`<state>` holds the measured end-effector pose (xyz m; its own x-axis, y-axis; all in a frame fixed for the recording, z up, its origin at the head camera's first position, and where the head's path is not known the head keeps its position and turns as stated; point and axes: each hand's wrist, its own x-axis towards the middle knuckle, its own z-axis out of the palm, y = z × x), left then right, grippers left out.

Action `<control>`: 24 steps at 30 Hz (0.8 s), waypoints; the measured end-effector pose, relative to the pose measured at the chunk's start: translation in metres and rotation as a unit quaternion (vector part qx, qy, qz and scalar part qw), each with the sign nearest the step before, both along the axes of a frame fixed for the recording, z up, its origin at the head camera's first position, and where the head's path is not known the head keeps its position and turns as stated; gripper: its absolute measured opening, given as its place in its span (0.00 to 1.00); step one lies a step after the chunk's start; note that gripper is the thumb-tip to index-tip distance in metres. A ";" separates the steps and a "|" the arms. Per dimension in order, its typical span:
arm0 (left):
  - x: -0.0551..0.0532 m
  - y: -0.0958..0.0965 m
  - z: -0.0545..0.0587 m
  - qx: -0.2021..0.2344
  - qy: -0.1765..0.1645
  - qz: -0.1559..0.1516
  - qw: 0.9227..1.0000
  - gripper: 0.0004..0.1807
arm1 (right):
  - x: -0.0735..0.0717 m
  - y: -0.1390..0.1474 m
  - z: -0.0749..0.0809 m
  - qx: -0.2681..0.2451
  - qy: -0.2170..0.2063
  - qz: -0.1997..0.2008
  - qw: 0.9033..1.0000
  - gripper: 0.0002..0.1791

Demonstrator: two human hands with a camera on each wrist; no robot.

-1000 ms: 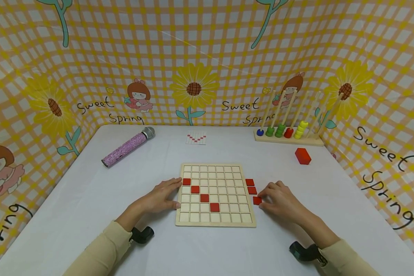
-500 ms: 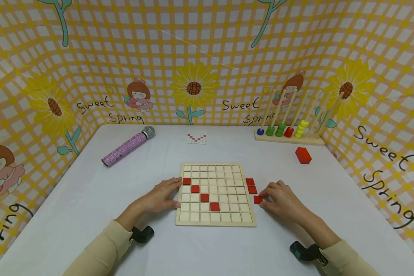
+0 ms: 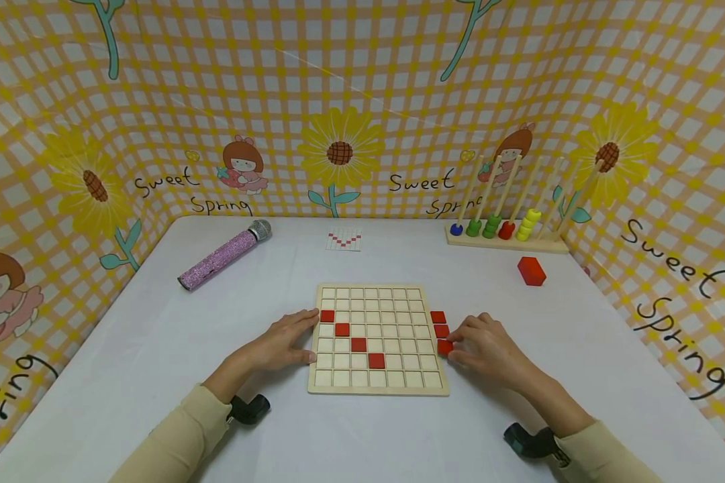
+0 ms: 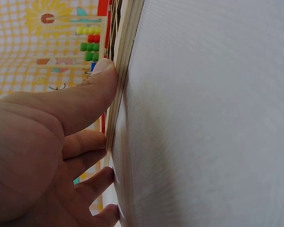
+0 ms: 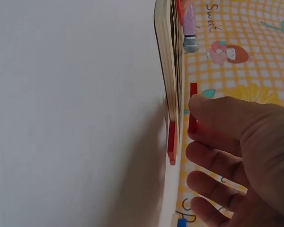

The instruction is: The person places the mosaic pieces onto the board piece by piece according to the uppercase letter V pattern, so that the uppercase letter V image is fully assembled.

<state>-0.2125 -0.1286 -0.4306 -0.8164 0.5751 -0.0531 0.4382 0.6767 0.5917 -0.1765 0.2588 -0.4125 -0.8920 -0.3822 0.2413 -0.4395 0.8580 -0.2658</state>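
Note:
A wooden grid board lies flat on the table, with several red square tiles in its cells, stepping diagonally down to the right. My left hand rests against the board's left edge, its thumb and fingertips touching the rim. Beyond the right edge, my right hand pinches a red tile between thumb and index finger; the right wrist view has it lifted off the table. Two more red tiles, one farther and one nearer, lie beside the board's right edge.
At the back stands a small pattern card with a red V of squares. A glittery purple microphone lies back left. A wooden bead abacus stands back right, with a red block in front of it.
My right hand has raised the pinched red tile from the table and shifted it slightly left, toward the board's edge. My left hand has stayed in place.

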 end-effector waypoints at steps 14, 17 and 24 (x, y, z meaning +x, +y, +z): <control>0.000 -0.001 -0.001 -0.002 -0.001 0.003 1.000 0.42 | 0.000 -0.030 0.002 0.004 0.018 0.037 0.999 0.12; 0.000 -0.001 -0.001 -0.003 -0.002 0.003 1.000 0.42 | -0.001 -0.036 0.003 0.002 0.023 0.039 0.999 0.12; 0.000 0.000 -0.001 -0.004 0.001 0.003 1.000 0.42 | -0.006 -0.048 0.003 0.007 0.019 0.041 0.999 0.10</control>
